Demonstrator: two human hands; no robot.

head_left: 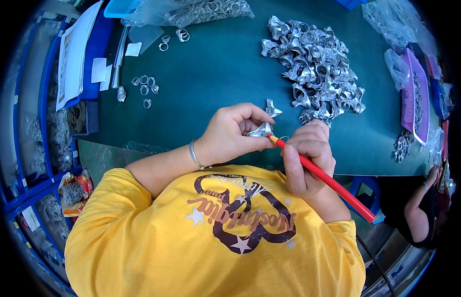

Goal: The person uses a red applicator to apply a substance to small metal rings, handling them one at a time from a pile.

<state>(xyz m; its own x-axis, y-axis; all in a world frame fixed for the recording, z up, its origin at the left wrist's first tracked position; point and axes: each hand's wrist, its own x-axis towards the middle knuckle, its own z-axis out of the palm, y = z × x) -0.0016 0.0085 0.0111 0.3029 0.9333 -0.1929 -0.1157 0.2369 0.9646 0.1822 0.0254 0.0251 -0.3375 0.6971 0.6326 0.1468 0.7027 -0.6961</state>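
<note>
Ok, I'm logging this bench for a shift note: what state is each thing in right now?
Left hand: closed, pinching a small silver metal part.
Right hand: closed around a red rod tool, tip touching the part.
Pile of metal parts: loose heap on the green table.
Small rings: scattered, lying flat.
Clear bag of rings: lying on its side.
Pink tray: holding metal pieces.

Metal parts heap lies on table, right of loose rings
</note>
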